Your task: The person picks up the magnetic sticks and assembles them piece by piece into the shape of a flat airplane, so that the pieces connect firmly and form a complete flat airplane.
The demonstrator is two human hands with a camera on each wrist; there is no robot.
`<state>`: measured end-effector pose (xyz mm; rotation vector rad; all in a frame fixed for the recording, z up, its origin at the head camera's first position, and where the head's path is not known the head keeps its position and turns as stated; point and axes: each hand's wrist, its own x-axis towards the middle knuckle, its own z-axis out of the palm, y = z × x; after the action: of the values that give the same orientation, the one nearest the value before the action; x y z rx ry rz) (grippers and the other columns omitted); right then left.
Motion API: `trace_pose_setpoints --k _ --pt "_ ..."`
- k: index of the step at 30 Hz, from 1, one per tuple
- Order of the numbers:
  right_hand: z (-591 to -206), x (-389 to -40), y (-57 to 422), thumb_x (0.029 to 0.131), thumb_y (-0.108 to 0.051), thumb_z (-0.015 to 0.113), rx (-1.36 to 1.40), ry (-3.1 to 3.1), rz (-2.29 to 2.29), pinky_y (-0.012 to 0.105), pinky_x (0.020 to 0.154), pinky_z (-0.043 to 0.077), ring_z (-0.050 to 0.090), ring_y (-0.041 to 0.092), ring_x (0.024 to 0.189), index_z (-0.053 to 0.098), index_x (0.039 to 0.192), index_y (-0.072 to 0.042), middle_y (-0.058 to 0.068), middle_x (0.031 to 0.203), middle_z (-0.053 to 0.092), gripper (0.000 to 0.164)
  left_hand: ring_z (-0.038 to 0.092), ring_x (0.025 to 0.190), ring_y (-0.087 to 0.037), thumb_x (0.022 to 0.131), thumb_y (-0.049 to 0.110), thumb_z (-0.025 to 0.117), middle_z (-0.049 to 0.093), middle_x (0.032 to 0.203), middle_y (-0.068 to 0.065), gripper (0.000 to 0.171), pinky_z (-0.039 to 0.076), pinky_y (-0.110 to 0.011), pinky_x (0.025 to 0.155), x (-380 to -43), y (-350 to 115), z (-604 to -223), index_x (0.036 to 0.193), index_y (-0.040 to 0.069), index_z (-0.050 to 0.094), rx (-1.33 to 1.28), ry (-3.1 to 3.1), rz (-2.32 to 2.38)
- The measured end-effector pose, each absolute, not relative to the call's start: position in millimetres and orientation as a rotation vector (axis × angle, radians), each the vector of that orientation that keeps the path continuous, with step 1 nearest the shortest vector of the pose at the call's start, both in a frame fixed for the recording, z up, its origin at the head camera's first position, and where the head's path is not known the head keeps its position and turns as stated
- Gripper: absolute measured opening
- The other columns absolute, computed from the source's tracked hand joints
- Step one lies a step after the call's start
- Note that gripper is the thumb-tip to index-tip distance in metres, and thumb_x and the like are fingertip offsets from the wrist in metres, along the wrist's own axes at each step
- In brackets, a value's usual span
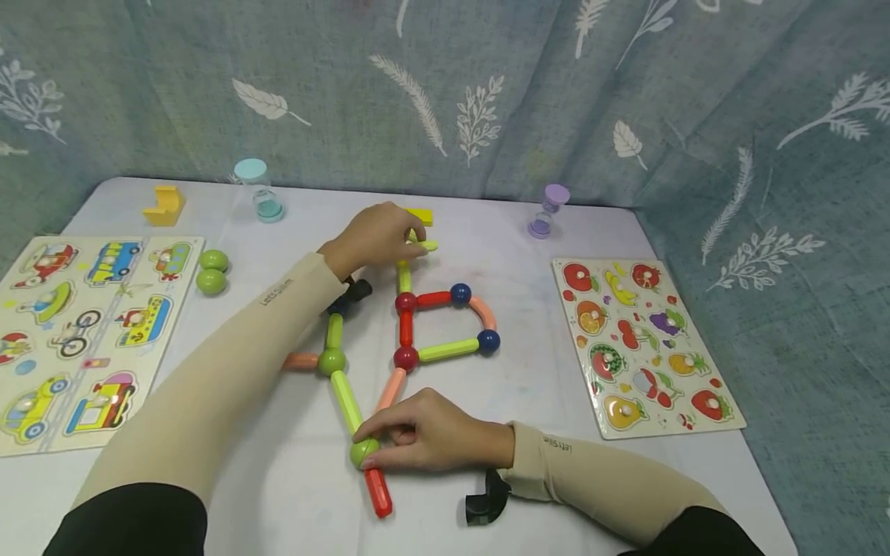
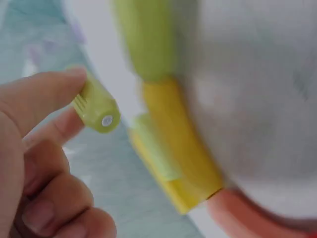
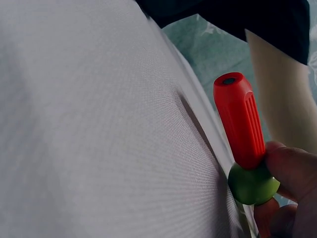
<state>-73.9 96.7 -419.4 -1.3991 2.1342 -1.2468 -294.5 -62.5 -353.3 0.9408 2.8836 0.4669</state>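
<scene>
Up at the far middle of the table, my left hand (image 1: 378,235) pinches a short yellow-green magnetic rod (image 2: 101,106) between thumb and finger, its metal tip showing in the left wrist view. My right hand (image 1: 445,434) pinches a green ball (image 3: 252,183) at the near end of a figure of rods and balls. A red rod (image 1: 378,494) sticks out of that ball toward me. The figure has red balls (image 1: 405,357), dark blue balls (image 1: 489,341), another green ball (image 1: 331,361) and a curved salmon rod (image 1: 483,313). My left forearm hides part of its left side.
Vehicle puzzle board (image 1: 90,332) lies left, fruit puzzle board (image 1: 647,347) right. Two green balls (image 1: 212,270) sit beside the vehicle board. Toward the back stand a yellow block (image 1: 165,206), a teal sand timer (image 1: 259,193) and a purple one (image 1: 548,211). A yellow piece (image 1: 422,216) lies behind my left hand.
</scene>
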Motion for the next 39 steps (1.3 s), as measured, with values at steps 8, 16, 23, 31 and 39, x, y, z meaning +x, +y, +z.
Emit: trace_pose_setpoints --k 8,16,23,31,39 --pt "-416.4 -75.5 103.7 0.083 -0.039 0.069 -1.379 2.181 -1.229 0.016 0.047 0.026 0.034 -0.001 0.048 0.066 0.111 -0.027 -0.011 0.054 0.036 0.031 0.045 0.055 -0.016 0.076 0.041 0.073 0.051 0.059 0.001 0.020 0.035 -0.031 0.051 -213.1 -109.5 -324.7 0.082 0.023 0.070 0.762 2.912 0.583" --pt "-418.8 -78.0 103.1 0.083 -0.038 0.070 -1.380 2.161 -1.236 0.017 0.046 0.027 0.035 0.000 0.047 0.066 0.112 -0.026 -0.010 0.053 0.037 0.032 0.037 0.046 -0.009 0.073 0.047 0.077 0.039 0.051 0.008 0.022 0.036 -0.027 0.054 -111.4 -166.8 -339.4 0.081 0.028 0.068 0.524 2.778 0.805" --pt "-415.3 -77.3 100.0 0.083 -0.035 0.071 -1.383 2.167 -1.252 0.016 0.047 0.026 0.034 -0.001 0.047 0.067 0.112 -0.023 -0.010 0.053 0.038 0.031 0.031 0.045 -0.005 0.069 0.054 0.075 0.031 0.049 0.010 0.022 0.030 -0.023 0.044 -38.0 -165.3 -356.0 0.074 0.035 0.067 0.261 2.633 0.935" --pt "-390.8 -70.8 97.6 0.081 -0.020 0.075 -1.366 2.131 -1.349 0.016 0.048 0.023 0.031 0.001 0.047 0.068 0.107 -0.014 -0.004 0.052 0.036 0.028 0.033 0.045 -0.004 0.068 0.055 0.076 0.036 0.047 0.010 0.024 0.028 -0.022 0.044 -7.0 -147.6 -376.1 0.076 0.035 0.066 0.119 2.641 0.917" --pt "-405.5 -71.1 94.0 0.083 -0.026 0.073 -1.352 2.141 -1.307 0.015 0.047 0.024 0.031 0.000 0.047 0.067 0.110 -0.017 -0.007 0.053 0.037 0.029 0.033 0.045 -0.004 0.066 0.055 0.077 0.037 0.047 0.010 0.024 0.026 -0.022 0.044 -0.6 -143.7 -384.0 0.074 0.035 0.066 0.083 2.676 0.905"
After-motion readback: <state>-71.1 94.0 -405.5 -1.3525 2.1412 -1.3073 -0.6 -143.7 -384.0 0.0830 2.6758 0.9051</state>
